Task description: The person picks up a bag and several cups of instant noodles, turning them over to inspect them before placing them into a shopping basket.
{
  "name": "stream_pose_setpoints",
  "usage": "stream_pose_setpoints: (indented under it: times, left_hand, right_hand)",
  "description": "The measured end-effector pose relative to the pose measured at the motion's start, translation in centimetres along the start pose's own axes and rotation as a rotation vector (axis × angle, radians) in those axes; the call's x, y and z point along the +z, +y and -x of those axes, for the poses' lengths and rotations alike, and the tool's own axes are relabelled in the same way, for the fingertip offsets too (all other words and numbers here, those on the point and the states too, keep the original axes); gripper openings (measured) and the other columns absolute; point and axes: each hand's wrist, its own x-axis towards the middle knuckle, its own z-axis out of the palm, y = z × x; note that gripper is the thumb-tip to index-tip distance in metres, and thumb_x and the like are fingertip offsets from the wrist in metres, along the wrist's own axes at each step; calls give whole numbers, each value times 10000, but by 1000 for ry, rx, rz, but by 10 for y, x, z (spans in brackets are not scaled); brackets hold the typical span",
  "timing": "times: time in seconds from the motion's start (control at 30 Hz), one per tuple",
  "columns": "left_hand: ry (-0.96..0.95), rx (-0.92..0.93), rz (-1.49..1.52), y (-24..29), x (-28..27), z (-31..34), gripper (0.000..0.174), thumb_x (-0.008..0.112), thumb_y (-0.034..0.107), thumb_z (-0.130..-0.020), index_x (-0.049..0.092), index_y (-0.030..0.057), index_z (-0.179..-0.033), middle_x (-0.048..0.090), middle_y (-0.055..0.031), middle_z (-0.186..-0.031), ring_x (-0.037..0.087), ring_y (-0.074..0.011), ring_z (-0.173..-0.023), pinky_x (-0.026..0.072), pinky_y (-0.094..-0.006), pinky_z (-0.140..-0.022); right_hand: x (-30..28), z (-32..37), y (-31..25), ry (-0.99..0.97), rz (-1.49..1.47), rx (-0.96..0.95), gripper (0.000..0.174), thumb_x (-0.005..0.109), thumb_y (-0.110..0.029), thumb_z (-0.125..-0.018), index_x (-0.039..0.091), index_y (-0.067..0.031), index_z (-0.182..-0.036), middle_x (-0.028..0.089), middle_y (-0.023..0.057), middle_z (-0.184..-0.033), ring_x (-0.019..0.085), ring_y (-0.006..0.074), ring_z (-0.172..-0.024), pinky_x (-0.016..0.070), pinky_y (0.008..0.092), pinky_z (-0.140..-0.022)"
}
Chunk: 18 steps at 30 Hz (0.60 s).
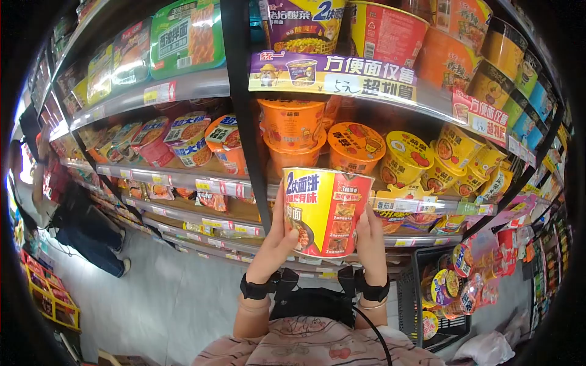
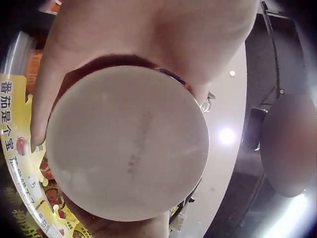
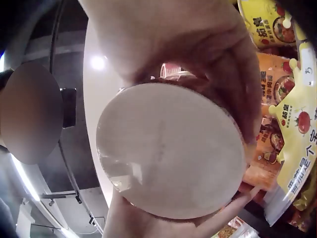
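Observation:
A large instant noodle cup, red and yellow with printed panels, is held upright between both hands in front of the shelves. My left hand grips its left side, thumb across the yellow front. On the opposite side my right hand curls round the red wall. In the left wrist view the cup's pale round base faces the camera, with fingers wrapped around the wall. The right wrist view shows the same white base between the two hands.
Orange noodle cups and yellow cups line the shelf behind. A purple price banner fronts the shelf above. At the lower right a black basket contains several cups. Another person stands in the aisle at left.

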Motion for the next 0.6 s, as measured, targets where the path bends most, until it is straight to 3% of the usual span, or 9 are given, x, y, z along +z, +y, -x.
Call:
stream_pose_setpoints:
  times: [0.07, 0.17, 0.23, 0.27, 0.3, 0.4, 0.43, 0.53, 0.6]
  left_hand:
    - [56, -57, 51, -12, -8, -3, 645, 406, 164, -897, 28, 47, -1406, 80, -100, -1454, 119, -150, -1316, 130, -289, -1055]
    - [93, -22, -236, -35, -27, -3, 614, 405, 137, -899, 67, 42, -1403, 199, -110, -1418, 216, -155, -1279, 183, -289, -1039]
    - [157, -217, 80, -38, -26, 2, 585, 391, 121, -905, 89, 27, -1396, 277, -112, -1374, 283, -160, -1234, 225, -285, -1019]
    - [147, -211, 50, -37, -25, 0, 582, 386, 108, -906, 85, 22, -1396, 306, -104, -1353, 308, -159, -1209, 245, -280, -1006]
    - [137, -204, 21, -37, -25, -2, 579, 380, 95, -907, 81, 17, -1396, 334, -97, -1333, 334, -158, -1185, 264, -275, -992]
    - [113, -294, 21, -12, -16, -11, 610, 395, 84, -901, 51, 16, -1401, 330, -88, -1341, 341, -147, -1180, 272, -261, -985]
    - [137, -124, -21, -12, -13, -20, 671, 436, 106, -887, 16, 39, -1406, 259, -82, -1385, 289, -145, -1224, 249, -266, -1003]
    - [39, 41, -23, -1, 0, -24, 725, 487, 167, -872, 13, 33, -1404, 195, -90, -1415, 233, -149, -1261, 225, -271, -1017]
    - [131, -10, -76, -13, -4, -16, 733, 499, 182, -859, 33, 16, -1400, 190, -94, -1416, 219, -152, -1266, 208, -278, -1027]
  right_hand:
    - [3, -6, 9, 15, -39, -89, 429, 384, -220, -935, 371, 17, -1292, 592, 148, -1019, 536, 173, -883, 396, 324, -822]
    - [1, -11, 13, -77, -44, -140, 440, 314, -210, -953, 304, 12, -1332, 491, 174, -1200, 483, 195, -1055, 344, 304, -919]
    - [7, -13, 5, -99, -227, -137, 474, 313, -229, -954, 237, 9, -1357, 366, 170, -1311, 365, 199, -1182, 268, 295, -982]
    - [9, -12, 2, -108, -319, -135, 494, 312, -239, -955, 203, 7, -1369, 304, 168, -1366, 306, 201, -1245, 230, 290, -1014]
    - [2, -14, 21, -200, -441, 69, 551, 321, -249, -952, 97, -4, -1391, 169, 137, -1431, 157, 187, -1312, 136, 289, -1050]
    - [0, -19, 36, -163, -546, 41, 585, 358, -244, -938, 77, -12, -1396, 158, 116, -1435, 157, 178, -1308, 131, 296, -1054]
    - [0, -21, 34, -153, -575, -22, 603, 385, -232, -929, 73, -12, -1397, 145, 107, -1439, 158, 175, -1307, 126, 297, -1056]
    - [7, -23, 2, -153, -314, -194, 622, 430, -171, -907, 79, -12, -1396, 136, 97, -1442, 155, 175, -1308, 115, 298, -1059]
    - [9, -22, -7, -178, -376, -187, 662, 472, -108, -875, 76, -18, -1398, 134, 101, -1443, 152, 170, -1309, 120, 307, -1061]
